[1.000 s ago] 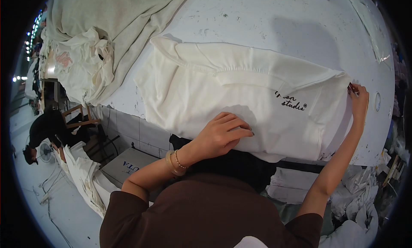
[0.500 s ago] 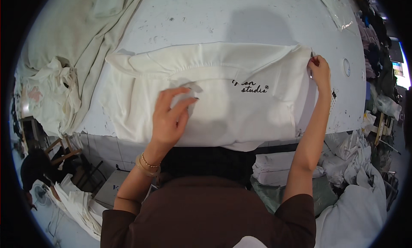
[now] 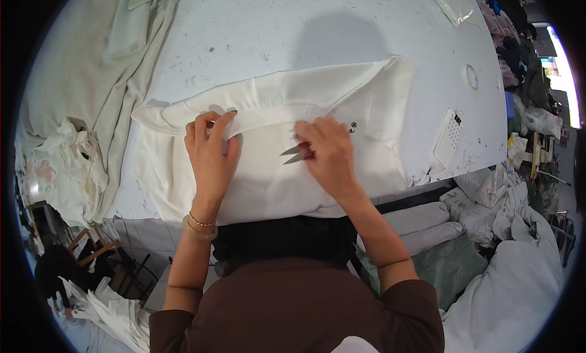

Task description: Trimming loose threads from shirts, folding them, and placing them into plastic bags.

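A white garment (image 3: 274, 179) with a wide seamed band (image 3: 274, 116) lies across the worktable in front of me. Against it, beside the band's seam, my left hand (image 3: 210, 148) rests with index finger and thumb apart. My right hand (image 3: 329, 154) grips small scissors (image 3: 295, 153) with red handles, over the middle of the garment. Their two blades point left and stand apart. Most of the dark script print is hidden behind my right hand; a small dark mark (image 3: 353, 126) shows beside it.
Bunched cream cloth (image 3: 79, 163) covers the left of the worktable (image 3: 256, 41). A white card-like thing with dark marks (image 3: 448, 136) and a small round item (image 3: 472, 77) lie at the right. White bundles (image 3: 421, 225) stand below the table's front edge.
My right hand has come from the table's right side to the middle of the garment, bringing the scissors into view. My left hand has moved left to the band's seam. The view has shifted slightly.
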`<state>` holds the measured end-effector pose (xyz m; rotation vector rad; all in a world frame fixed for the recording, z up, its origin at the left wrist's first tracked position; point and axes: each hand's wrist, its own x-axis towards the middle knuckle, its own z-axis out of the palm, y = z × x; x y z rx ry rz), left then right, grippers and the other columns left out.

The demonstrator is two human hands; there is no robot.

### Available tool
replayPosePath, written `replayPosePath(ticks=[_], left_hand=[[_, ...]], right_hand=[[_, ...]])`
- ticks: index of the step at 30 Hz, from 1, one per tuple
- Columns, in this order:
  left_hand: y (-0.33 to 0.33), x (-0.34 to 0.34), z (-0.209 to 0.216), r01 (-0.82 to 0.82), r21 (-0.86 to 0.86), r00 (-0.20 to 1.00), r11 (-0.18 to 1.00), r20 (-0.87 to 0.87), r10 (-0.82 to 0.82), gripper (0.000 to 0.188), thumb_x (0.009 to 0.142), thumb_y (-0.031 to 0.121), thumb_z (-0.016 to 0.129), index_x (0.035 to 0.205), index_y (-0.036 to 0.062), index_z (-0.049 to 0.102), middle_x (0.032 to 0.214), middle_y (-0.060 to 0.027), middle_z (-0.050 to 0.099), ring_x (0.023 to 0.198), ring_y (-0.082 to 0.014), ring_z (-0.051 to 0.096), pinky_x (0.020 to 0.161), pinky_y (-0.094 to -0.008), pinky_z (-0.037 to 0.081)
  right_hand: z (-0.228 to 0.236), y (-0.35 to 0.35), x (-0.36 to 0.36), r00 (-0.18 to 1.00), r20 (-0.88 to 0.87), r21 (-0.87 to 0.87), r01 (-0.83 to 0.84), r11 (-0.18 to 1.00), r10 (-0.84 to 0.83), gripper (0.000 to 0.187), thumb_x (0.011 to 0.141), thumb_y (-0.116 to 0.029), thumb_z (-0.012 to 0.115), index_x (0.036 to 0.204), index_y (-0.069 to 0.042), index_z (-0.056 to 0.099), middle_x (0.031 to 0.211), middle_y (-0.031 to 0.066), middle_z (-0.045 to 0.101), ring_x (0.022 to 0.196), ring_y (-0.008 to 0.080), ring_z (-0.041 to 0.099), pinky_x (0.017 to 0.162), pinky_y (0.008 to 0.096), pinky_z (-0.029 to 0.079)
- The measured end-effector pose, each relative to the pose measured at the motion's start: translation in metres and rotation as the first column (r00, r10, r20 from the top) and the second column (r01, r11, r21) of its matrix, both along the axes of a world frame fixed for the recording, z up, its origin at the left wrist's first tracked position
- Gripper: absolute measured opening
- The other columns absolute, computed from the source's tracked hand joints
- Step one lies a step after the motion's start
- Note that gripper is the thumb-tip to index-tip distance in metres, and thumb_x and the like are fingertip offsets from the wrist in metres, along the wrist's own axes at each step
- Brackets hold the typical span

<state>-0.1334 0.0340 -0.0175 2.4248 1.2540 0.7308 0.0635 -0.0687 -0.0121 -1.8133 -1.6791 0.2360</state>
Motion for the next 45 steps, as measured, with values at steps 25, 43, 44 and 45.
replayPosePath(ticks=[25, 43, 44, 45], left_hand=[[-0.058, 0.098, -0.002, 0.409, -0.128, 0.876, 0.903, -0.223, -0.428, 0.059, 0.084, 0.022, 0.064, 0.136, 0.0049, 0.043, 0.145, -0.0093, 0.033, 0.136, -0.0327, 0.026, 0.107, -0.0648, 0.013], [-0.060, 0.099, -0.005, 0.427, -0.084, 0.875, 0.900, -0.212, -0.435, 0.057, 0.083, 0.022, 0.065, 0.134, 0.0060, 0.045, 0.133, -0.0119, 0.041, 0.135, -0.0342, 0.027, 0.105, -0.0676, 0.013], [-0.059, 0.099, -0.005, 0.430, -0.079, 0.873, 0.899, -0.218, -0.436, 0.057, 0.083, 0.022, 0.065, 0.134, 0.0060, 0.045, 0.133, -0.0121, 0.041, 0.135, -0.0345, 0.027, 0.105, -0.0679, 0.013], [-0.059, 0.099, -0.005, 0.425, -0.078, 0.875, 0.902, -0.222, -0.431, 0.057, 0.083, 0.022, 0.065, 0.134, 0.0060, 0.045, 0.133, -0.0121, 0.041, 0.135, -0.0345, 0.027, 0.105, -0.0679, 0.013]], right_hand=[[-0.016, 0.017, 0.173, 0.261, -0.952, -0.007, 0.508, 0.861, -0.161, 0.037, 0.080, 0.010, 0.048, 0.116, 0.003, 0.051, 0.057, -0.0033, 0.039, 0.046, 0.0060, 0.030, 0.045, 0.0240, 0.024], [-0.018, 0.013, 0.177, 0.245, -0.961, 0.011, 0.507, 0.862, -0.132, 0.033, 0.084, 0.008, 0.048, 0.115, 0.001, 0.052, 0.061, -0.0023, 0.042, 0.047, 0.0067, 0.030, 0.047, 0.0246, 0.027], [-0.017, 0.014, 0.178, 0.246, -0.961, 0.013, 0.507, 0.862, -0.130, 0.033, 0.084, 0.008, 0.048, 0.115, 0.001, 0.052, 0.061, -0.0023, 0.042, 0.047, 0.0067, 0.030, 0.047, 0.0246, 0.027], [-0.017, 0.014, 0.177, 0.243, -0.961, 0.010, 0.510, 0.860, -0.133, 0.033, 0.083, 0.008, 0.048, 0.115, 0.001, 0.052, 0.061, -0.0023, 0.042, 0.047, 0.0067, 0.031, 0.047, 0.0246, 0.027]])
